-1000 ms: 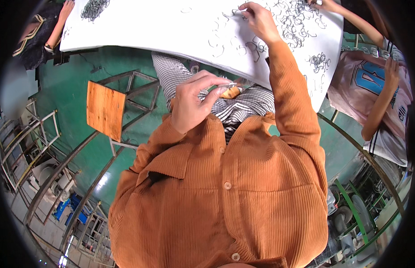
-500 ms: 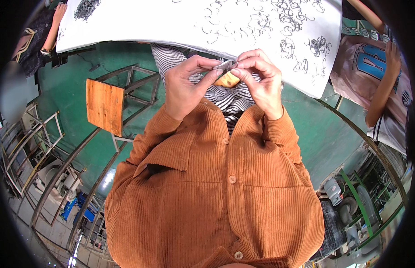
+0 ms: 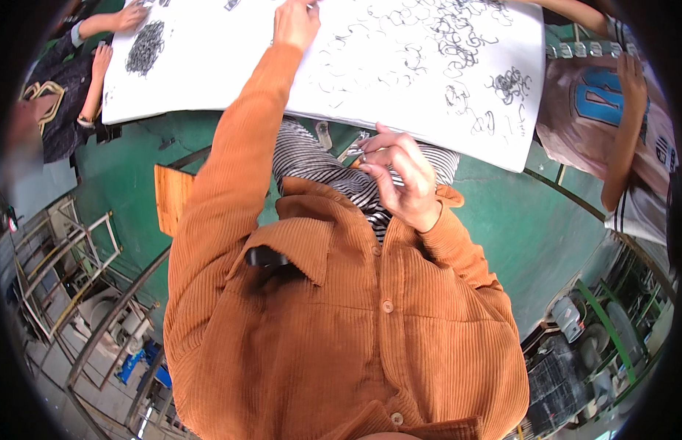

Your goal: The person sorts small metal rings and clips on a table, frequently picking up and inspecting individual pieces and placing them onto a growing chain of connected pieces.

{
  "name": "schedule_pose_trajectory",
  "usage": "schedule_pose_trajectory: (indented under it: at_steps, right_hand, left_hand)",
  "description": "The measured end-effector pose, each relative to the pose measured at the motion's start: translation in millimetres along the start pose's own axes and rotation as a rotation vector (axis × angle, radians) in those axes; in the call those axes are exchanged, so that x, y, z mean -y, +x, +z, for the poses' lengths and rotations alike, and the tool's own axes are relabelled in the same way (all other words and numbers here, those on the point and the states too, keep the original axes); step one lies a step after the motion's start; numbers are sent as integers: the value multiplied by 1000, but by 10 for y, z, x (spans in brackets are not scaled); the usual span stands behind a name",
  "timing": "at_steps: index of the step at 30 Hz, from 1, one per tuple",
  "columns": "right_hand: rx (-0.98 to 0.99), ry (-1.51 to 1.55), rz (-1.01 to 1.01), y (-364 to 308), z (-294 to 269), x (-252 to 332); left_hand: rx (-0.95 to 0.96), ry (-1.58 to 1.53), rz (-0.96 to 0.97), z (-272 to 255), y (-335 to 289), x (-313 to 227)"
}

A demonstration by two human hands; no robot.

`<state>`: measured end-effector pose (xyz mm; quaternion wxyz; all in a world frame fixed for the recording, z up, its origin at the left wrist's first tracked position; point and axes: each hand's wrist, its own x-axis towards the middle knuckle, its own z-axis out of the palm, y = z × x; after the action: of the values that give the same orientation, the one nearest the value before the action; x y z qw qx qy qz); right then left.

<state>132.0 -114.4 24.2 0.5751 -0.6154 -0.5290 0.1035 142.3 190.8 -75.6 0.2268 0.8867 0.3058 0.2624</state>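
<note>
My left hand (image 3: 297,26) reaches over the white tabletop (image 3: 201,81), its fingers closed at the top edge of the view. Something small and dark shows at the fingertips, too small to name. Nearer to me, in front of the table edge, my right hand (image 3: 405,176) is closed, thumb toward the curled fingers. A small silvery metal piece (image 3: 352,149) shows at its fingertips, with a bit of yellow-orange beside it; its exact kind is unclear. Thin dark curved strips (image 3: 458,44) lie scattered over the right part of the table.
A dense dark pile (image 3: 146,48) lies at the table's left, near a co-worker's hand (image 3: 129,16). Another person (image 3: 605,103) sits at the right. A wooden-topped stool (image 3: 172,199) stands left of me on the green floor. Metal frames (image 3: 80,242) line the left side.
My left hand has left the right one and moved forward over the table. My right hand has moved slightly down and stays in front of me. The view has shifted slightly.
</note>
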Motion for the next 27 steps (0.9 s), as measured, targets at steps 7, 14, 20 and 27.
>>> schedule_pose_trajectory:
  at_steps: [7,14,20,27]
  right_hand:
    - [1,-5,21,-153,35,-12]
    - [25,4,52,-205,67,-112]
    - [-2,-44,144,-223,104,-124]
    - [-36,-66,190,-211,176,-114]
  left_hand:
    - [38,314,-158,612,462,249]
    - [247,-179,-284,-367,-476,110]
    - [302,-767,-420,-1233,-1615,-1209]
    - [247,-853,-406,-1212,-1871,-1307]
